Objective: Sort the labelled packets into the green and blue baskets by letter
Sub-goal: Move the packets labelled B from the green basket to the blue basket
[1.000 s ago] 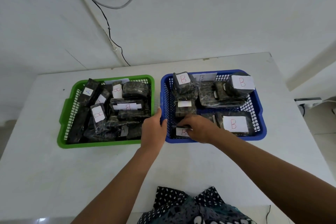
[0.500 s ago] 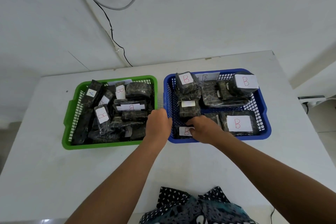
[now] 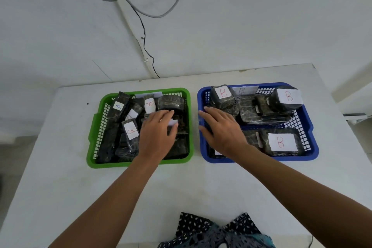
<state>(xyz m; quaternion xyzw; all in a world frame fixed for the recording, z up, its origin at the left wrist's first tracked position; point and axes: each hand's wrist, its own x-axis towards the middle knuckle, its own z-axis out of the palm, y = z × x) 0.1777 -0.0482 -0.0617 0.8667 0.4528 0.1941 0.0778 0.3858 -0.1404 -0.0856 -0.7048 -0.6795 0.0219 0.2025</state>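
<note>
A white table [image 3: 60, 177] carries two plastic baskets side by side, near each other but apart. The green basket [image 3: 91, 137] sits on the person's left and the blue basket [image 3: 314, 147] on the right; both are filled with dark wrapped packets bearing white paper labels.

In the blue basket, every readable label shows a red B: a large flat packet [image 3: 281, 143] at the near right, a rounded packet [image 3: 285, 98] at the far right corner, and an upright packet [image 3: 222, 95] at the far left corner.

In the green basket, one packet [image 3: 118, 105] leaning at the far left corner is labelled A in blue, while a B-labelled packet [image 3: 130, 132] stands near the middle and another B packet [image 3: 150, 104] lies further back.

The left hand [image 3: 157, 133] reaches into the green basket, palm down, fingers curled over a packet with a white label [image 3: 173, 122] peeking out at the fingertips; whether it actually grips it I cannot tell. The right hand [image 3: 221, 129] lies spread and flat over the left part of the blue basket, fingers wide, holding nothing visible
</note>
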